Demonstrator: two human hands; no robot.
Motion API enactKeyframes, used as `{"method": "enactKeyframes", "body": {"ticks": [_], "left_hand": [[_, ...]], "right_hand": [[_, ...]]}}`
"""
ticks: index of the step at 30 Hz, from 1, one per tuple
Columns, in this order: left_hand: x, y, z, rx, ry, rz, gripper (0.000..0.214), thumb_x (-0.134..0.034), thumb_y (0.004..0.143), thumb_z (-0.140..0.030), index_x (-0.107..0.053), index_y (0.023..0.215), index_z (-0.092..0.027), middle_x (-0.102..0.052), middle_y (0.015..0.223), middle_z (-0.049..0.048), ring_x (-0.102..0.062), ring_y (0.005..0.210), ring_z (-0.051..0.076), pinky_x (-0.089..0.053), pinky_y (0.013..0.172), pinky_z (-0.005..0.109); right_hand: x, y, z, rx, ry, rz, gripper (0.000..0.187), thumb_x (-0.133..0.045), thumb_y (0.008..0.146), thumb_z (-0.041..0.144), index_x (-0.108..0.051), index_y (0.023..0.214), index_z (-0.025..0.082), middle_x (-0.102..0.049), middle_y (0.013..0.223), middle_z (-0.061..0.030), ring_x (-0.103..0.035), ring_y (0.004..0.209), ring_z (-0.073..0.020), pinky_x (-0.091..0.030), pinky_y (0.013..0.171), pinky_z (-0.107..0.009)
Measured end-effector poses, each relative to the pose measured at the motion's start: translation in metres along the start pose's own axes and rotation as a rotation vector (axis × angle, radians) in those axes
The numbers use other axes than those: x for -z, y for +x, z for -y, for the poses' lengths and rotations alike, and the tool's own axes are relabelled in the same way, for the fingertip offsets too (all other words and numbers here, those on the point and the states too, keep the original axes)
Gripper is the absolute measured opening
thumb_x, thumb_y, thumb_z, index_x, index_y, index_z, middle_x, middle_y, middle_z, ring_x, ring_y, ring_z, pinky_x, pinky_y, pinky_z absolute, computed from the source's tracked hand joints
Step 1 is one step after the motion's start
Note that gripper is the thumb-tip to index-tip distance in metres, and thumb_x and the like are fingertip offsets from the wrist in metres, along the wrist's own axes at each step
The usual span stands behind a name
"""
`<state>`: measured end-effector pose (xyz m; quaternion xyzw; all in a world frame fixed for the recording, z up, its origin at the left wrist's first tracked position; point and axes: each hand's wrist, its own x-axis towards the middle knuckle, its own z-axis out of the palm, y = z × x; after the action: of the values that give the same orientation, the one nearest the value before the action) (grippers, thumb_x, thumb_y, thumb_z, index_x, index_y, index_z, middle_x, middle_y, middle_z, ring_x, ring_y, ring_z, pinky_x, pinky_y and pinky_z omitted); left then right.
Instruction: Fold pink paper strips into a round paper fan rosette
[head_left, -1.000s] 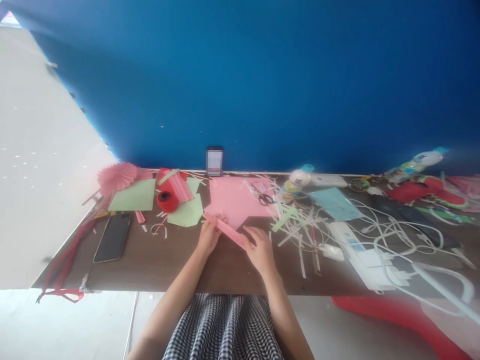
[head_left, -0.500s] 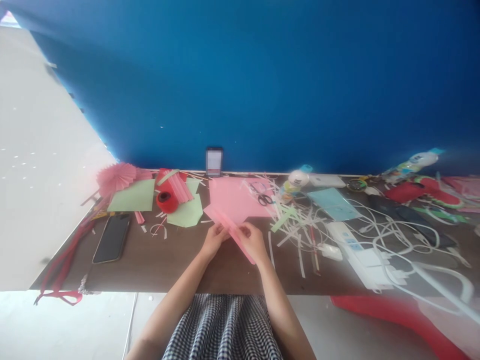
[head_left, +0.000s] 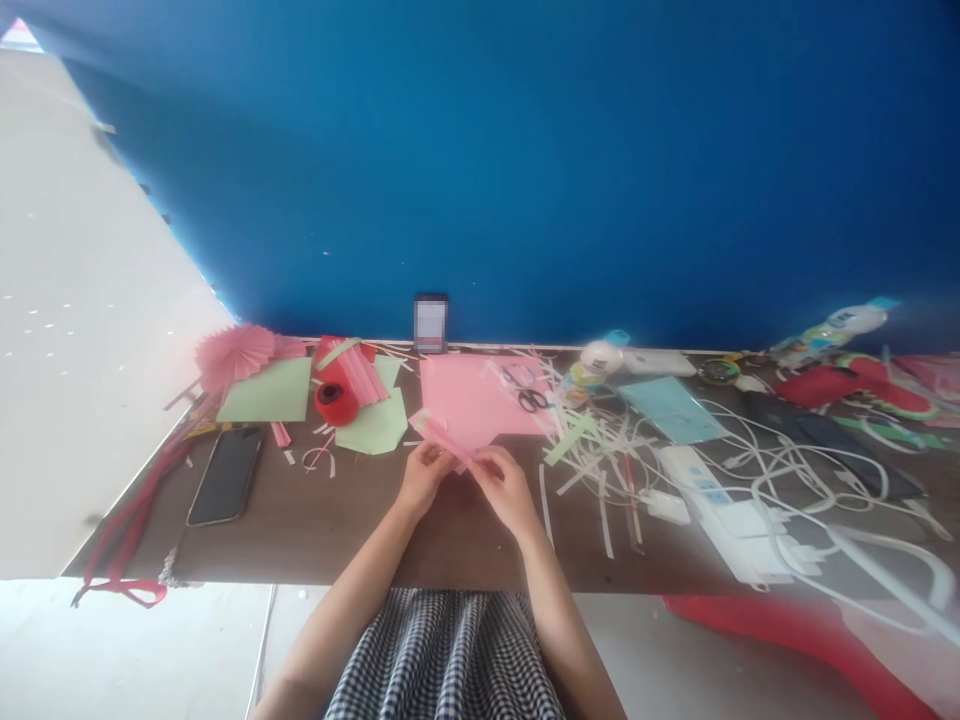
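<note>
Both my hands meet at the middle of the brown table (head_left: 315, 520), pinching a narrow pleated pink paper strip (head_left: 444, 441). My left hand (head_left: 421, 477) grips it from the left, my right hand (head_left: 504, 484) from the right, fingers closed on it. The strip's upper left end sticks out over a large pink paper sheet (head_left: 472, 400) lying just behind my hands. Most of the strip is hidden by my fingers.
A dark phone (head_left: 225, 475) lies left. Green sheets (head_left: 270, 392), a red tape roll (head_left: 334, 400) and a pink paper fan (head_left: 234, 352) sit at back left. Scissors (head_left: 529, 395), paper strips (head_left: 600, 460), a white power strip (head_left: 724, 510) with cables fill the right.
My hands have drawn together. The pink strip, earlier stretched out diagonally between them, is now bunched short between my fingers.
</note>
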<state>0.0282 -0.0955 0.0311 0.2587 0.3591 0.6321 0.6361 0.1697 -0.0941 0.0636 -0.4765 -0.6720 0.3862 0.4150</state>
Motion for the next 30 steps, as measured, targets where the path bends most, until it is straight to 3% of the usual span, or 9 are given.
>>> {"method": "enactKeyframes", "body": {"ticks": [4,7,13,17,20,24,30], "left_hand": [[-0.002,-0.002,-0.003,-0.032,0.024,0.074,0.031,-0.073,0.06,-0.023,-0.063,0.088,-0.013,-0.066,0.087,0.0093,-0.061,0.085,0.022,-0.046,0.081,0.036],[-0.001,-0.004,-0.004,-0.089,0.063,0.12,0.034,-0.075,0.056,-0.02,-0.063,0.088,-0.012,-0.065,0.087,0.0096,-0.061,0.086,0.022,-0.046,0.081,0.036],[0.006,-0.009,-0.004,-0.082,0.079,0.269,0.046,-0.073,0.06,-0.025,-0.06,0.103,-0.016,-0.059,0.11,0.0116,-0.051,0.107,0.027,-0.038,0.094,0.042],[0.004,-0.012,-0.004,-0.081,0.254,0.218,0.039,-0.069,0.065,-0.022,-0.061,0.102,-0.015,-0.058,0.113,0.011,-0.049,0.111,0.027,-0.034,0.099,0.043],[0.003,-0.012,-0.003,-0.103,0.301,0.132,0.036,-0.068,0.066,-0.025,-0.062,0.1,-0.013,-0.061,0.107,0.0111,-0.053,0.106,0.027,-0.036,0.097,0.044],[0.002,-0.01,-0.003,-0.07,0.291,0.033,0.051,-0.072,0.061,-0.024,-0.056,0.109,-0.014,-0.062,0.106,0.0118,-0.056,0.102,0.025,-0.039,0.093,0.044],[-0.003,-0.009,-0.007,-0.106,0.286,0.096,0.034,-0.071,0.061,-0.023,-0.063,0.092,-0.01,-0.067,0.095,0.0112,-0.061,0.093,0.024,-0.044,0.088,0.04]], "right_hand": [[0.001,-0.006,0.0,0.044,-0.055,-0.06,0.018,-0.053,0.078,0.039,-0.059,0.078,0.022,-0.063,0.083,-0.0051,-0.059,0.08,-0.02,-0.047,0.075,-0.034],[0.002,-0.01,0.0,0.176,-0.215,-0.1,0.013,-0.051,0.08,0.033,-0.06,0.078,0.022,-0.063,0.083,-0.0053,-0.057,0.081,-0.0203,-0.045,0.075,-0.036],[-0.003,-0.015,-0.002,0.424,-0.43,-0.212,0.008,-0.053,0.08,0.017,-0.059,0.077,0.02,-0.063,0.079,-0.0037,-0.055,0.078,-0.018,-0.041,0.074,-0.036],[-0.006,-0.017,-0.001,0.485,-0.49,-0.267,0.009,-0.054,0.078,0.015,-0.06,0.08,0.021,-0.063,0.085,-0.0045,-0.055,0.083,-0.0194,-0.041,0.077,-0.037],[-0.003,-0.018,0.0,0.46,-0.431,-0.252,0.013,-0.053,0.079,0.018,-0.061,0.088,0.023,-0.062,0.092,-0.0056,-0.056,0.089,-0.0205,-0.042,0.081,-0.039],[0.004,-0.015,0.0,0.298,-0.275,-0.173,0.015,-0.053,0.08,0.024,-0.058,0.094,0.023,-0.063,0.093,-0.0059,-0.058,0.088,-0.0202,-0.046,0.081,-0.038],[0.007,-0.012,0.0,0.16,-0.129,-0.071,0.019,-0.052,0.081,0.029,-0.059,0.098,0.023,-0.065,0.094,-0.0056,-0.062,0.086,-0.0197,-0.05,0.078,-0.034]]}}
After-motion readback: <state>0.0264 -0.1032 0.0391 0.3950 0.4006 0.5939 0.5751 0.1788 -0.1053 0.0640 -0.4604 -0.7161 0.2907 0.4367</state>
